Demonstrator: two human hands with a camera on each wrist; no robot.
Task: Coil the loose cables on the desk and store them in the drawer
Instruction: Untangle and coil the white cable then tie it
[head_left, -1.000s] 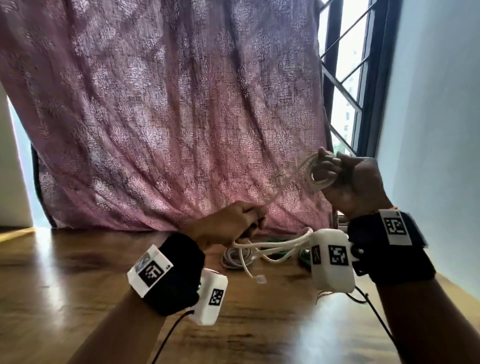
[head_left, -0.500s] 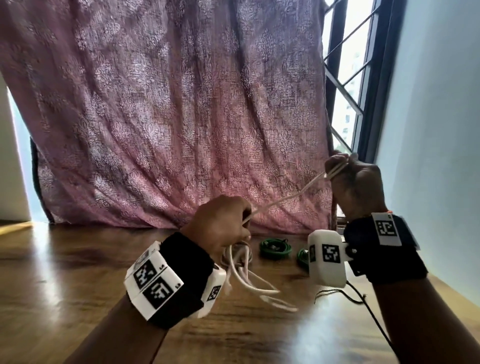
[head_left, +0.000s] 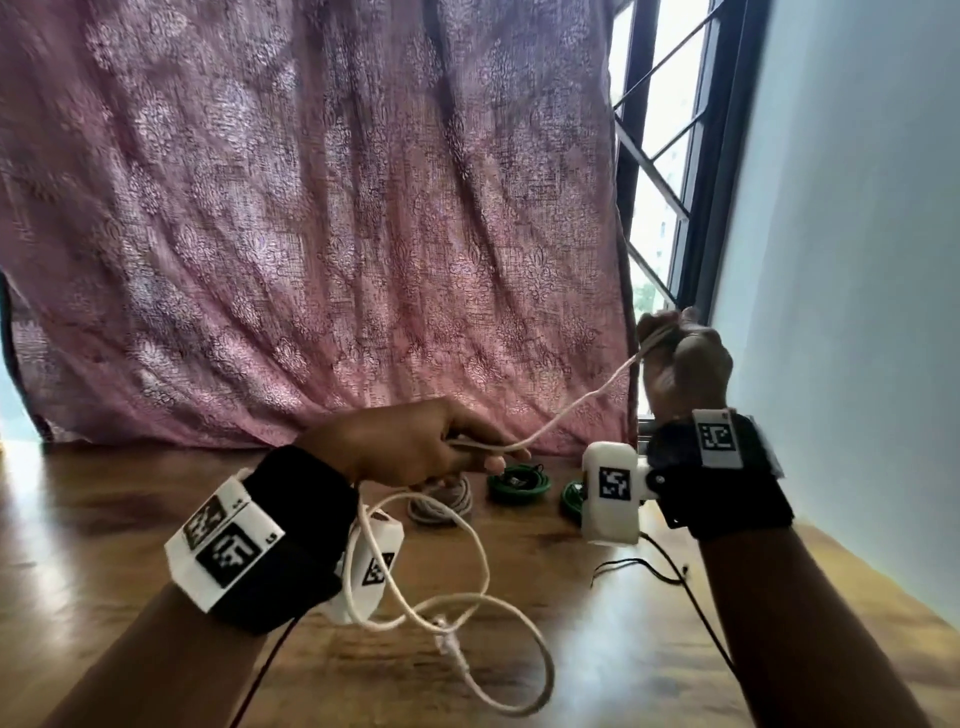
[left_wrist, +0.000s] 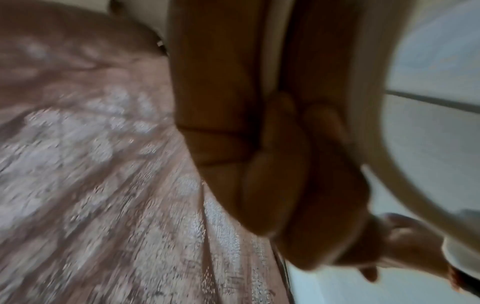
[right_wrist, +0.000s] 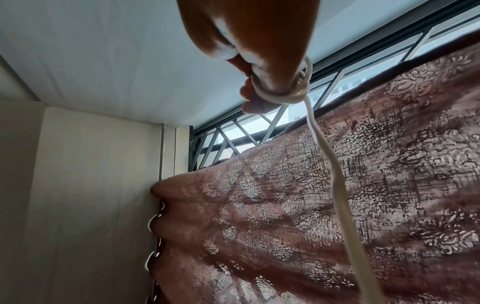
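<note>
A white cable (head_left: 576, 402) runs taut from my left hand (head_left: 415, 447) up to my right hand (head_left: 680, 358). My right hand is raised near the window, its fingers curled with turns of the white cable (right_wrist: 285, 95) wound round them. My left hand pinches the cable lower down, above the desk. Below it the cable's slack (head_left: 483, 613) hangs in loose loops, and its plug end (head_left: 449, 642) dangles over the wooden desk (head_left: 93, 525). In the left wrist view my curled fingers (left_wrist: 272, 164) and a blurred cable arc (left_wrist: 376, 144) show. No drawer is in view.
A grey coiled cable (head_left: 441, 501) and two green coils (head_left: 517, 483) (head_left: 571, 499) lie at the desk's back edge. A pink patterned curtain (head_left: 311, 234) hangs behind, a barred window (head_left: 665, 182) and pale wall (head_left: 857, 260) stand to the right. Thin black wrist-camera leads (head_left: 649, 569) trail on the desk.
My left hand has slid left and down along the cable, stretching it taut. The slack loops and plug end have dropped lower over the desk. My right hand stays raised.
</note>
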